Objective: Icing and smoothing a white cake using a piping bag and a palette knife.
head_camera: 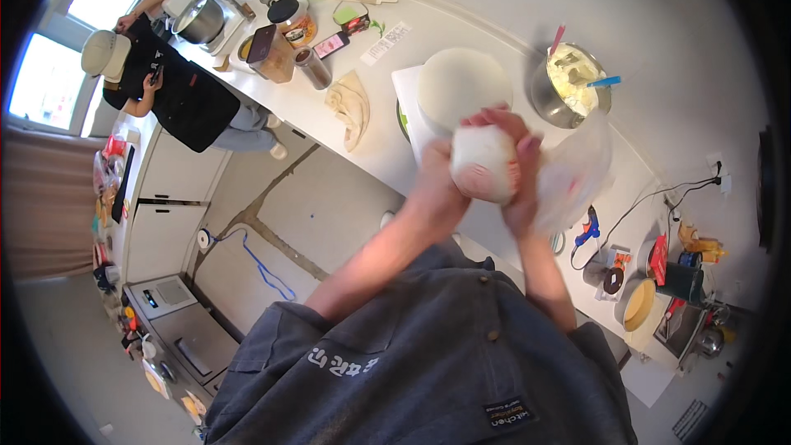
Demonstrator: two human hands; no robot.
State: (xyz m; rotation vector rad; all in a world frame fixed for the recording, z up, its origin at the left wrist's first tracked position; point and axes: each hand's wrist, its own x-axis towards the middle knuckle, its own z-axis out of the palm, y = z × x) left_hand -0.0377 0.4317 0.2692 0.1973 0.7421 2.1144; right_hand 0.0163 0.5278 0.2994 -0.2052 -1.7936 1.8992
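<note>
Both hands are raised over the worktop around a white, rounded bundle [483, 157] with reddish marks. Motion blur hides what it is made of. My left hand [437, 191] grips its left and lower side, while my right hand [524, 188] wraps its right side, fingers curled over the top. A translucent plastic bag [575, 170] is beside my right hand; I cannot tell whether it touches. Just beyond the hands is a smooth white round disc [463, 86], above a white board [406, 89]. Behind to the right stands a steel bowl [556, 108] of pale cream with two spatulas.
A folded cloth [349, 108], a phone [331, 44], jars and a stand mixer [210, 25] line the counter leftward. Rightward are a blue glue gun [587, 228], cables and a round pan [639, 304]. Another person [179, 86] stands at far left, holding a phone.
</note>
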